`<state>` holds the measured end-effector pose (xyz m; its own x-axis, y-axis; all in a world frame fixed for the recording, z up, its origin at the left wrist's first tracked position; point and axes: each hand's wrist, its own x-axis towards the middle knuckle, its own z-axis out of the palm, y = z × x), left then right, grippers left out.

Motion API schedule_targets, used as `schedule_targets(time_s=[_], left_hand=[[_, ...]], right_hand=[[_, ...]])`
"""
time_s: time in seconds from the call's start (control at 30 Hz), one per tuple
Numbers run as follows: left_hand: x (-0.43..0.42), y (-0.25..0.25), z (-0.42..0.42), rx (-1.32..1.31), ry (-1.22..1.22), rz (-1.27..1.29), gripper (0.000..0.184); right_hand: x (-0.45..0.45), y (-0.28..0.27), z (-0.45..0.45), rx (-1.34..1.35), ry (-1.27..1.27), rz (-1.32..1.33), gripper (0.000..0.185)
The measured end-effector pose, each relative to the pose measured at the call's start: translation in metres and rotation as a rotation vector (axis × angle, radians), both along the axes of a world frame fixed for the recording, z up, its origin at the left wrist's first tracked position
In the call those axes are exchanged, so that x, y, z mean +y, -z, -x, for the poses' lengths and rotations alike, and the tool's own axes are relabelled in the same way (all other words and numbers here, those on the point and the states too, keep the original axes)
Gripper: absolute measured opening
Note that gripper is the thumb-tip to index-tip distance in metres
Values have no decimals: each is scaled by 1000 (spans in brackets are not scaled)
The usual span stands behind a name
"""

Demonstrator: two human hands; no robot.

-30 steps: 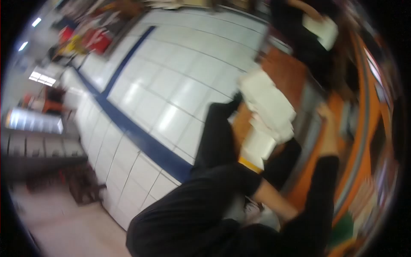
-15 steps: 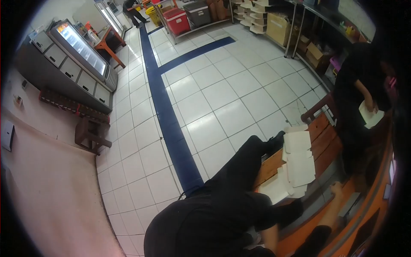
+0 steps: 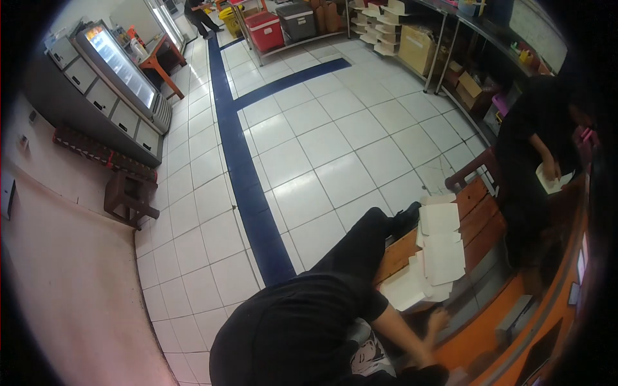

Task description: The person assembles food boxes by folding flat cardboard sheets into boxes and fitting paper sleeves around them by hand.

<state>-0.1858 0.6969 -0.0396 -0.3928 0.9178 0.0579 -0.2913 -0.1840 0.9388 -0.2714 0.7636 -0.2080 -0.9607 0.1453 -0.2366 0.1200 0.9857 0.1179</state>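
Note:
Across the lower middle, my right hand [image 3: 438,319] is beside the lower edge of the pale cardboard boxes [image 3: 444,257]. Its fingers look curled; anything inside them is too small to make out. My left forearm [image 3: 402,334] crosses in front of my printed black shirt [image 3: 370,354], and its hand is hidden near my right sleeve. The unfolded boxes overlap on a wooden bench [image 3: 483,219] near my outstretched leg.
At the right, a co-worker in black [image 3: 531,141] handles a pale box [image 3: 555,180]. An orange surface [image 3: 476,347] lies lower right. A stool [image 3: 129,196] stands left; coolers [image 3: 264,32] and shelving [image 3: 386,26] are behind.
My right hand has drawn back from the orange surface toward the boxes. My left forearm shows more fully. The view has steadied after a large swing.

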Motion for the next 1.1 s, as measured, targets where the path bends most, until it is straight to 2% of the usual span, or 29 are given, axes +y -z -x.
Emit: schedule_targets(time_s=[0.1,0.2,0.43,0.5,0.6,0.73,0.77,0.83,0.87,0.93,1.0,1.03,1.07,1.1], left_hand=[[5,2,2,9,0,-11,33],[11,6,3,15,3,-14,33],[15,8,7,20,-11,-22,34],[17,9,7,25,-10,-21,35],[16,11,11,41,-31,-16,35],[19,16,21,78,-74,-24,36],[21,19,23,87,-89,-32,36],[20,41,34,135,-148,-39,36],[25,75,46,208,-216,-50,36],[25,128,54,287,-303,-98,37],[-60,25,40,69,-249,7,42],[-62,38,35,-21,-212,-54,49],[-89,9,24,-243,-122,-8,50],[-80,29,17,-136,-100,-100,40]], right_hand=[[4,3,-4,118,145,279,19],[10,1,-10,193,89,328,15],[-4,-3,-7,132,139,198,15],[-3,-1,-10,201,89,254,15],[-12,-13,-11,158,45,148,15],[-4,-12,-8,186,58,191,15],[4,-17,-6,124,-40,211,16],[16,-22,4,63,-136,229,17],[25,-24,13,57,-144,251,18],[47,-14,50,61,-86,423,22],[76,3,84,13,55,725,27],[88,11,102,-41,179,937,30],[100,13,113,-102,333,1171,33],[118,19,122,-165,477,1397,36]])
